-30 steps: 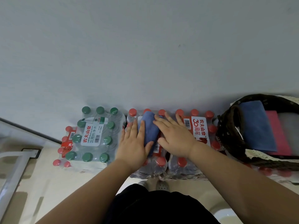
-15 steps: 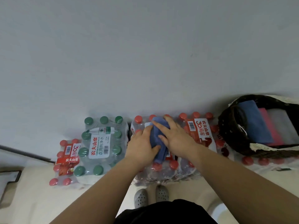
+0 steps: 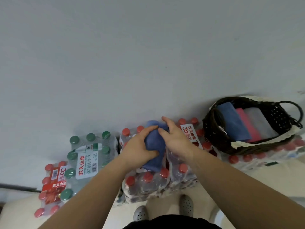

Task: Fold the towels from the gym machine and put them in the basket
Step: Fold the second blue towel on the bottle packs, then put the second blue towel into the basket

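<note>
Against a bare grey wall [image 3: 148, 55], atop shrink-wrapped packs of bottled water [image 3: 148, 184], the left hand [image 3: 140, 147] and right hand [image 3: 175, 140] both clasp a folded blue towel [image 3: 154, 146], its long axis pointing wallward. The basket [image 3: 212, 129] sits to the right, nearer the right-hand grip.

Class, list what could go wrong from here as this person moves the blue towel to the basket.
1. The blue towel is bunched between the left hand and right hand; its fold may come undone when lifted.
2. The basket sits on shrink-wrapped bottle packs; pushing a towel in could tip it.
</note>
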A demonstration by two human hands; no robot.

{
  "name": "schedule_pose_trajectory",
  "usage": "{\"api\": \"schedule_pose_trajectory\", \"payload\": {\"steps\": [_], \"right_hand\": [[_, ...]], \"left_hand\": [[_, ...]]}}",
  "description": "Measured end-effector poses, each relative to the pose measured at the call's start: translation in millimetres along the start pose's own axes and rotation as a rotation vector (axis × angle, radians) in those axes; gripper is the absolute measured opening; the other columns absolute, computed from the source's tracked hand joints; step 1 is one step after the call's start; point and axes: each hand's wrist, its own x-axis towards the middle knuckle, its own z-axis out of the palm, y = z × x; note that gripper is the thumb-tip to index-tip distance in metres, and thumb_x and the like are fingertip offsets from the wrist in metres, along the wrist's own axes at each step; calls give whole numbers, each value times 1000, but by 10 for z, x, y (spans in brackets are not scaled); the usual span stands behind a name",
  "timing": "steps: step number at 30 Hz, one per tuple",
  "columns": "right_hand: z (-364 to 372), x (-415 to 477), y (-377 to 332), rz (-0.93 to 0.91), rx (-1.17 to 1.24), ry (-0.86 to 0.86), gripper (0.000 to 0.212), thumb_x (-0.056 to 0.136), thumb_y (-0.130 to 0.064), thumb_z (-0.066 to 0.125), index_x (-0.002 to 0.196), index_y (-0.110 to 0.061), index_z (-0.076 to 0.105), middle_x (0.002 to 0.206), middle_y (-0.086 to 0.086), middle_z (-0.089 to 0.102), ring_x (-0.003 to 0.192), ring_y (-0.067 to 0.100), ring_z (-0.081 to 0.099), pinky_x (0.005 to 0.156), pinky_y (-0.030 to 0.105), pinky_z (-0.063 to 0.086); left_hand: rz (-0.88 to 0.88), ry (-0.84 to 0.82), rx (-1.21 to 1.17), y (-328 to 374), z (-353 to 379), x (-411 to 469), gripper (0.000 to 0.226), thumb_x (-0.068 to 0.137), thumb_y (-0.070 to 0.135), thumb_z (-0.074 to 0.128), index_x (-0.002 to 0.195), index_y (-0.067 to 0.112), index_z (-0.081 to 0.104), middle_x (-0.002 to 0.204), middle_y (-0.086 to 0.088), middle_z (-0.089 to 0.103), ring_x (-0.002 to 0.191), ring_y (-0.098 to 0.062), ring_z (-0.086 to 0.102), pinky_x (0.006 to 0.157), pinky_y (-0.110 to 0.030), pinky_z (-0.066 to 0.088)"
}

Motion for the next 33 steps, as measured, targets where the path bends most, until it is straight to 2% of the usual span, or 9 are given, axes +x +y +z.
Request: {"api": "schedule_pose_trajectory", "payload": {"steps": [3,5,7,11,15,18,22,28,33], "right_hand": [[-230,-183,-100,-8,198,-18,65,102,-44,50,157,-38,16,153,-4,39,126,19,53,97,31,50],[-423,-314,-191,-14,370,-36,61,98,-51,50,153,-45,23,135,-15,52,106,9,61,82,25,53],[-678,-394,-257,-46,464,-13,53,97,-52,51,146,-51,31,112,-24,56,94,0,62,76,23,54],[-1344,-445,-278,-177,436,101,47,101,-45,49,144,-52,33,100,-34,51,80,-14,62,62,9,51],[-2025,-423,-101,-280,369,133,55,104,-32,48,145,-60,23,95,-43,56,86,-10,63,76,17,53],[-2501,-412,90,-305,363,131,53,104,-33,48,137,-69,27,141,-17,50,115,5,61,93,33,57],[-3111,-304,485,-290,321,177,53,104,-35,49,130,-76,28,151,-14,43,127,17,56,102,49,51],[-3778,-122,1037,-161,215,349,59,105,-24,47,143,-63,25,151,-9,42,133,17,49,111,46,43],[-3708,56,1003,-325,-90,285,51,104,-16,44,143,-49,36,150,-6,39,133,5,38,110,21,28]], "left_hand": [[65,111,-112,324,57,-42,82,80,20,76,140,54,34,144,19,44,118,-1,54,90,-21,51],[130,162,-218,637,141,-63,80,81,17,78,138,57,37,142,27,44,117,5,55,87,-18,52],[193,213,-296,953,279,-38,79,81,14,78,136,57,39,136,35,45,115,7,56,86,-19,54],[274,274,-290,1516,641,178,80,80,17,81,138,53,38,138,35,43,121,2,55,90,-27,55],[281,247,-106,1915,1042,519,80,81,40,77,142,58,28,145,28,37,128,0,49,101,-35,50],[266,229,-24,2125,1339,731,79,84,53,69,145,59,19,142,27,37,122,2,50,97,-30,50],[271,234,311,2226,1602,926,73,86,61,59,148,47,23,138,17,40,119,-2,44,100,-24,41],[142,131,851,2182,1856,1253,66,97,56,39,155,27,22,160,1,24,147,-21,20,122,-39,16],[60,1,1039,2205,2120,1495,74,99,58,25,158,19,2,166,-5,-5,152,-23,-5,123,-49,-1]]}}
